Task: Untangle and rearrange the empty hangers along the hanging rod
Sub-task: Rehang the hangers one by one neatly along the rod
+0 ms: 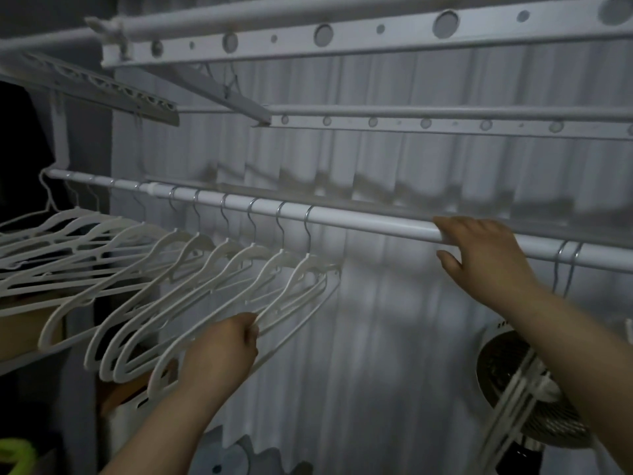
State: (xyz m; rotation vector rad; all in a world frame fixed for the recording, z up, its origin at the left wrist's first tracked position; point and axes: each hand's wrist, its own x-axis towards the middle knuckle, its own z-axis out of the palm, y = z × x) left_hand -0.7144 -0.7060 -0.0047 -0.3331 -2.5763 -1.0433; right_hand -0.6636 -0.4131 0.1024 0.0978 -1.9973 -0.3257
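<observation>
A person's left hand (219, 351) pinches the lower edge of the end hanger (291, 279), fingers curled tight around the thin plastic, while the right hand (479, 255) grips the hanging rod (359, 222), fingers hooked over the top and thumb spread beneath. A row of white plastic hangers (191, 269) with curved shoulders and bent wire hooks hangs evenly spaced along the left stretch of the smooth white tube; a blurred pair of hangers (513, 406) dangles well apart at the right. Behind, a pale pleated curtain (376, 337) fills the dim room. Overhead runs a white drying rack (342, 36) with round holes; a round fan (496, 365) with a wire grille sits lower right.
</observation>
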